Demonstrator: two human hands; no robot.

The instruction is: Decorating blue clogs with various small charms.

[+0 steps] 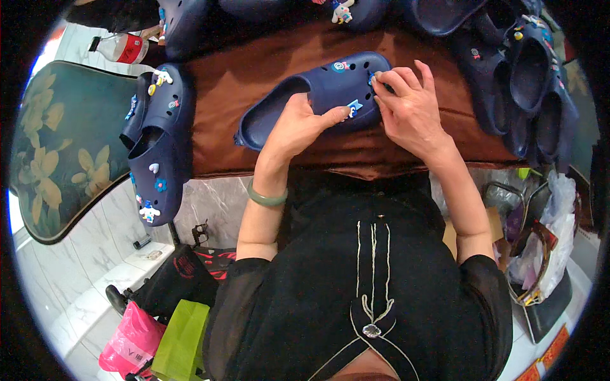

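A navy blue clog point(330, 89) with round holes lies across the brown cloth in front of me, its toe pointing right. My left hand point(302, 126) is closed on the clog's near side, the thumb pressed by a blue and white charm point(354, 108). At the toe, my right hand point(406, 105) pinches a small blue charm point(371, 79) against a hole, the other fingers raised and curled. A candy-shaped charm point(341, 66) sits on the far side of the upper. Part of the small charm is hidden behind my right fingers.
Decorated navy clogs point(159, 184) lie at the table's left edge, with more clogs point(530, 76) at the right and along the back. The brown cloth point(219, 114) covers the table. A bottle point(124, 48) lies far left, near a floral green chair back point(63, 152). Bags point(181, 340) sit below.
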